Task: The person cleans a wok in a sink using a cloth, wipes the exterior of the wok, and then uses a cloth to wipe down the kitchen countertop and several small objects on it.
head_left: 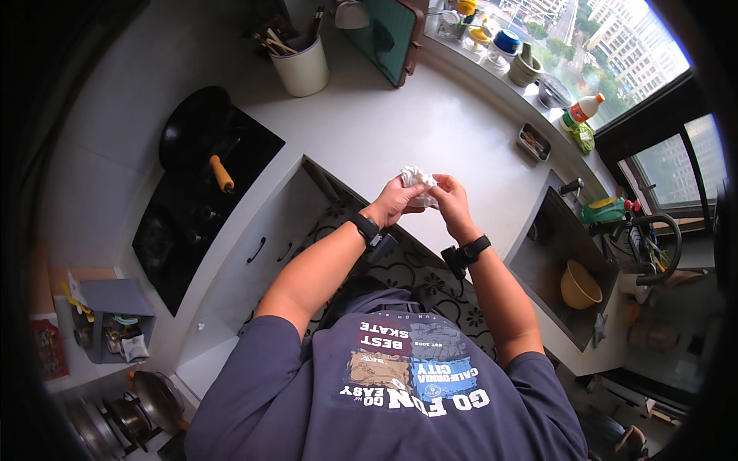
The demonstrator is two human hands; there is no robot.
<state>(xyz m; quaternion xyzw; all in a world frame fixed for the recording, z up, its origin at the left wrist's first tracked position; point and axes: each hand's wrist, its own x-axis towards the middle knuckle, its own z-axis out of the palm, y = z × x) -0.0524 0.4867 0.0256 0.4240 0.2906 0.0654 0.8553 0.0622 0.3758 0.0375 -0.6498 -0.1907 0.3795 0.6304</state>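
A crumpled white wad [416, 177], either cloth or paper, is held between my two hands above the front edge of the pale countertop [357, 129]. My left hand [394, 201] grips its left side, thumb laid across the front. On the other side, the fingers of my right hand [451, 197] pinch the wad's right part. Some of its lower folds are hidden behind my fingers. Each wrist wears a black strap with a small device on it.
To the left, a black wok [193, 129] with an orange handle sits on the cooktop [167, 248]. A utensil crock [301, 66] and a cutting board [383, 43] stand at the back. Rightward are a small metal tray [534, 143] and a sink with a yellow bowl [579, 285].
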